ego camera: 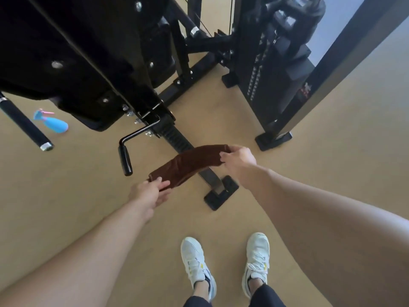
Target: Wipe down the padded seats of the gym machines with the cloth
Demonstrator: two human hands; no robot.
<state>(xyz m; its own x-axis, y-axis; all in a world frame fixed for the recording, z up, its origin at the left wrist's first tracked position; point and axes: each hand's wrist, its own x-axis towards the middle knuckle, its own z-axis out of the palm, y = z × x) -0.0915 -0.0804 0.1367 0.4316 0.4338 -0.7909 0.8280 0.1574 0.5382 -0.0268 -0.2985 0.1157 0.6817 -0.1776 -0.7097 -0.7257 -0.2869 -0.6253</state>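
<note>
A folded dark brown cloth [190, 163] stretches between my two hands above the tan floor. My left hand [150, 191] pinches its lower left end. Its upper right end is gripped by my right hand [238, 158]. The black gym machine [88, 63] fills the upper left, seen from behind its padded part, with bolts showing. A black crank handle [125, 159] sticks out from its frame just left of the cloth.
A blue spray bottle [54, 122] with a pink trigger lies on the floor at left, beside a black grip bar [24, 125]. A weight stack [276, 69] stands at upper right. The machine's base foot [221, 193] sits under the cloth. My white shoes [225, 262] stand below.
</note>
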